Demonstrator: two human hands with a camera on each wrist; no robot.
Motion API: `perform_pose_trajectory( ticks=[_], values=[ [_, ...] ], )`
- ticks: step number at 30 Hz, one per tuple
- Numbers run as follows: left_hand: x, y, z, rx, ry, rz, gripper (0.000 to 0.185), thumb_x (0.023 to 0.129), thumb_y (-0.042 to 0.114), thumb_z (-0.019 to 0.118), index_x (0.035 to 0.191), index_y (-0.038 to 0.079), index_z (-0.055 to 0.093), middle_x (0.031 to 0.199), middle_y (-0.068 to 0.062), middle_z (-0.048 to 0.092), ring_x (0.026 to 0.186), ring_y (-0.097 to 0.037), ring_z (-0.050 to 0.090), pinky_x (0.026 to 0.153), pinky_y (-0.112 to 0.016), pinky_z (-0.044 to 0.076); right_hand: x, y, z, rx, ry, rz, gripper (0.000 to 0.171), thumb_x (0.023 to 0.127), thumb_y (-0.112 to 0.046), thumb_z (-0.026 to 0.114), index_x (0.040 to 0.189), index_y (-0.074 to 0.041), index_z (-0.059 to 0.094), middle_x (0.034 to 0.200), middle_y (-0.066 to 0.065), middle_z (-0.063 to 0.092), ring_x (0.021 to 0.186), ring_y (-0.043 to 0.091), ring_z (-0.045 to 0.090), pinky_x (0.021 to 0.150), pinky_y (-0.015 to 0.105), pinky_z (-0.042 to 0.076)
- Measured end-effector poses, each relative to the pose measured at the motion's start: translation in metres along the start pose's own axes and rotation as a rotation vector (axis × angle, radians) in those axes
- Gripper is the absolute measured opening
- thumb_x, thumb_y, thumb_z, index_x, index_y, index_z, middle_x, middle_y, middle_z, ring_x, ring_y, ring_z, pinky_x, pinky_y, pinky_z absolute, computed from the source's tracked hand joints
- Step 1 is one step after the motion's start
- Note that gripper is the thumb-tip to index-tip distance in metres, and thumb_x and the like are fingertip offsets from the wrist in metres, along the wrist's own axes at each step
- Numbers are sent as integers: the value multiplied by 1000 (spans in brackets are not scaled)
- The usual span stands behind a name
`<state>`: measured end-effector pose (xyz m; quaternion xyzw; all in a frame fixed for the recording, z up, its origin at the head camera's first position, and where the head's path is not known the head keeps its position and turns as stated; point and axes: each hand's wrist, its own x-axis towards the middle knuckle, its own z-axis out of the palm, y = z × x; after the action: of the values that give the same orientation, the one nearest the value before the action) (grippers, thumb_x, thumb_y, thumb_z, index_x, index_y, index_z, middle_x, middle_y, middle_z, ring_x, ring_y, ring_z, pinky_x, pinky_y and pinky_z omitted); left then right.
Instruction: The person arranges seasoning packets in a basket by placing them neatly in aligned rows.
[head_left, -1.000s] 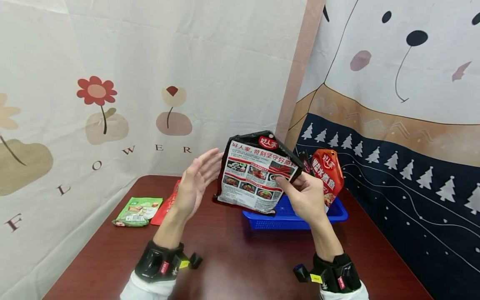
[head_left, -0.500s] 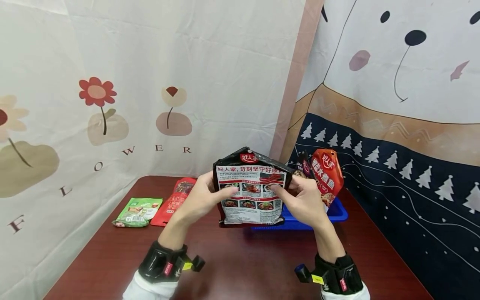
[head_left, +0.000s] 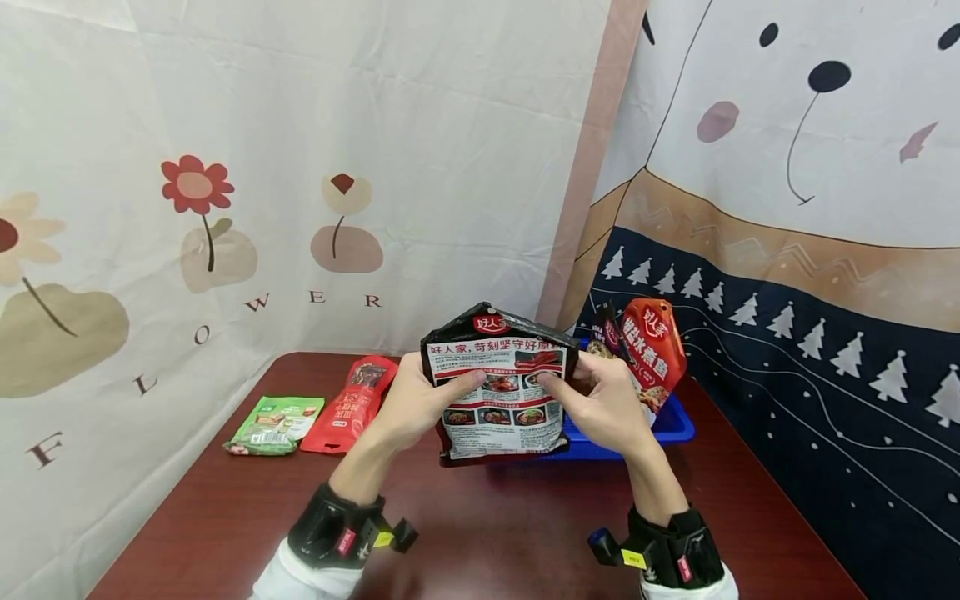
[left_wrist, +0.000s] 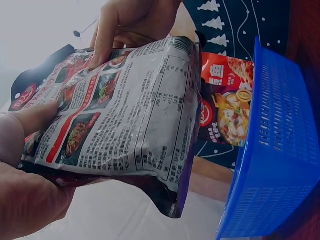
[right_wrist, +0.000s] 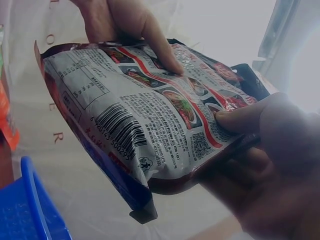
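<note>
A black food packet (head_left: pixel 501 400) with a white printed back panel is held up in front of me, its printed back facing me. My left hand (head_left: pixel 408 402) grips its left edge, thumb pressed on the panel. On the opposite edge my right hand (head_left: pixel 603 400) pinches it the same way, fingers behind. The right wrist view shows the barcode (right_wrist: pixel 122 130) near the lower edge of the packet. Behind it stands a blue plastic basket (left_wrist: pixel 272 145), partly hidden in the head view, with a red-orange packet (head_left: pixel 655 350) and a dark packet (left_wrist: pixel 225 117) upright inside.
On the left of the dark red table (head_left: pixel 465 533) lie a green packet (head_left: pixel 275 425) and a red packet (head_left: pixel 352 408), side by side. A printed cloth (head_left: pixel 450 167) hangs behind the table, and a navy one (head_left: pixel 825 400) borders its right side.
My left hand, open beside the packet a second ago, has come in and taken its left edge. The packet has lowered and straightened between both hands.
</note>
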<state>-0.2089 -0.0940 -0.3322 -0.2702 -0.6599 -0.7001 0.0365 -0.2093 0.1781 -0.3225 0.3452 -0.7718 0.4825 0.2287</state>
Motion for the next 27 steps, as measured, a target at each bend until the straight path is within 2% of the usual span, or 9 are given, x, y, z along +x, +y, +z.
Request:
perform_pose_trajectory(
  ticks=[7, 15, 18, 22, 27],
  values=[
    [1, -3, 5, -46, 31, -4, 36, 96, 17, 75, 131, 11, 69, 120, -12, 77, 102, -29, 78, 84, -47, 65, -1, 1, -2, 1, -13, 39, 19, 95, -11, 74, 114, -11, 76, 100, 8, 81, 83, 11, 79, 72, 26, 64],
    [0, -3, 8, -45, 120, -26, 35, 95, 23, 77, 127, 12, 71, 119, -13, 78, 101, -28, 79, 83, -47, 65, 3, 2, 4, -2, -20, 87, 24, 96, -22, 76, 119, -19, 73, 104, 3, 81, 86, 11, 79, 74, 27, 64],
    [1, -3, 8, -44, 163, -33, 36, 94, 24, 78, 126, 12, 71, 118, -13, 78, 100, -28, 79, 82, -47, 65, 4, 2, 9, -38, 31, 106, 33, 95, -25, 77, 126, -21, 69, 111, 3, 80, 94, 15, 79, 80, 30, 65],
    [3, -4, 8, -48, 249, -34, 36, 92, 27, 80, 124, 13, 72, 116, -13, 78, 100, -28, 79, 83, -46, 65, 5, -1, 18, -94, 166, 106, 48, 94, -26, 78, 139, -21, 62, 130, 6, 72, 115, 23, 74, 94, 43, 63],
    [5, -6, 8, -65, 367, -15, 35, 91, 27, 81, 122, 13, 74, 117, -13, 78, 100, -28, 79, 82, -46, 65, 4, -12, 41, -235, 285, -7, 57, 91, -21, 79, 143, -11, 59, 149, 6, 58, 137, 23, 58, 111, 48, 52]
  ],
)
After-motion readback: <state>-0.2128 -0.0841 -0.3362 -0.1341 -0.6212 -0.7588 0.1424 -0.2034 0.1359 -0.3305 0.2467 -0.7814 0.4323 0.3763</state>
